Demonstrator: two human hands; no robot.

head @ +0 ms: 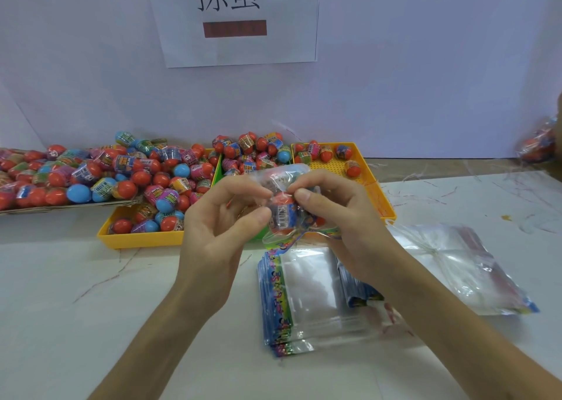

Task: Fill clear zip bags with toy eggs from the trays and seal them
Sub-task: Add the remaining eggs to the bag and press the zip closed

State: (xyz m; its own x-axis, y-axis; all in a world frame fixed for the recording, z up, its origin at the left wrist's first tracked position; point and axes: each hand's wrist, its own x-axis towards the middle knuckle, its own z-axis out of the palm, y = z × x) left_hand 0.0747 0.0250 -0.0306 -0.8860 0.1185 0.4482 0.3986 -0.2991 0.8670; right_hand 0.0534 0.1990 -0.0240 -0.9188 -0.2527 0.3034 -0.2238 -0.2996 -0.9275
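Both hands hold one clear zip bag [284, 208] with toy eggs inside, raised above the table in front of the trays. My left hand [219, 226] pinches the bag's left side between thumb and fingers. My right hand [340, 217] pinches its right side. The bag's colourful printed edge hangs below. Behind it stand a yellow tray [143, 238] heaped with red and blue eggs, a green tray [217, 174] with more eggs, and a second yellow tray [372, 180] holding a few eggs.
A stack of empty zip bags [304, 296] lies on the white table under my right wrist. Looser clear bags [456, 266] lie to the right. A flat board with several eggs [60, 174] sits at far left. A filled bag [538, 144] shows at the right edge.
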